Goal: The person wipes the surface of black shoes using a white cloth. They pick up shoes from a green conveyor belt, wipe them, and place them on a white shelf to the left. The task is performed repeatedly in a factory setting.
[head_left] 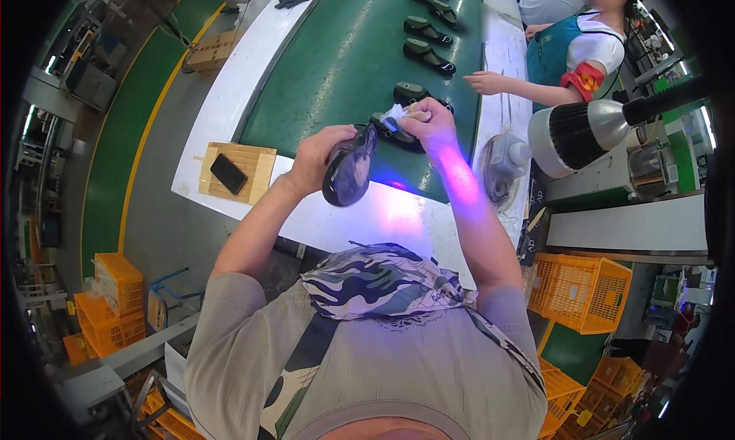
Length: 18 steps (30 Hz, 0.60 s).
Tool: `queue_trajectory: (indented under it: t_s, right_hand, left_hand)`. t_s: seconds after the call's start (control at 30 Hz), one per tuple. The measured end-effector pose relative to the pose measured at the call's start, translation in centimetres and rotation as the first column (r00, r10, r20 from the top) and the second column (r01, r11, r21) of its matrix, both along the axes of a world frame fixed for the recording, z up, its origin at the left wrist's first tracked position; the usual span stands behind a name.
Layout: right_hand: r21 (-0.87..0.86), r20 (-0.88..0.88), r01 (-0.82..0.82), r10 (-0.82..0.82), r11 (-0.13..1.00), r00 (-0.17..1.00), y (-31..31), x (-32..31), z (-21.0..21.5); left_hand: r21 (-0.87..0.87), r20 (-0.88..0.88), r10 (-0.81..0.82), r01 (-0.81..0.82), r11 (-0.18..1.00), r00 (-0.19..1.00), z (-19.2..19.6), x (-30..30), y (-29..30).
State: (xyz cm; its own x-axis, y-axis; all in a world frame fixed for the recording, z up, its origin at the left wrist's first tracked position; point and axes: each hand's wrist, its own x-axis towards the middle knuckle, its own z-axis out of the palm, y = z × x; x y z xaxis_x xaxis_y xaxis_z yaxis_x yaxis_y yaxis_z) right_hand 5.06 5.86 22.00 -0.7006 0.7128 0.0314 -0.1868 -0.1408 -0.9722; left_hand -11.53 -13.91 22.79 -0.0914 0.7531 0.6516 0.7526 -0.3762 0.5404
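Observation:
My left hand [315, 158] grips a black shoe [351, 170] above the near end of the green belt [329, 65], its sole turned toward me. Between the fingers of my right hand [433, 127] is a crumpled white cloth [393, 117], pinched just right of the shoe's upper end. Whether the cloth touches the shoe I cannot tell. Behind and below my right fingers lie black shoes with green lasts in them, partly hidden. More such shoes [429, 55] run in a row up the belt's right side. Purple light falls on my right forearm.
At right a black-and-silver lamp [578, 137] juts in, beside a clear plastic bottle [507, 155]. A co-worker's arm [509, 86] reaches toward the belt. Left, a phone [228, 173] lies on cardboard [262, 168]. Orange crates [582, 294] stand lower right, others [115, 317] lower left.

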Motion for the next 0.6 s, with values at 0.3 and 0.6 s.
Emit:
queue_trajectory:
  t_s: [0.3, 0.6]
  right_hand:
    - [0.117, -0.028, 0.032, -0.028, 0.993, 0.999, 0.1, -0.3, -1.2]
    - [-0.170, -0.031, -0.144, 0.141, 0.975, 0.990, -1.9, 4.7, 3.0]
  left_hand:
    - [0.108, -0.232, -0.066, 0.093, 0.990, 0.970, 1.9, 1.0, 1.1]
    - [0.074, -0.221, -0.011, 0.028, 0.997, 0.975, 0.7, 2.9, 3.7]
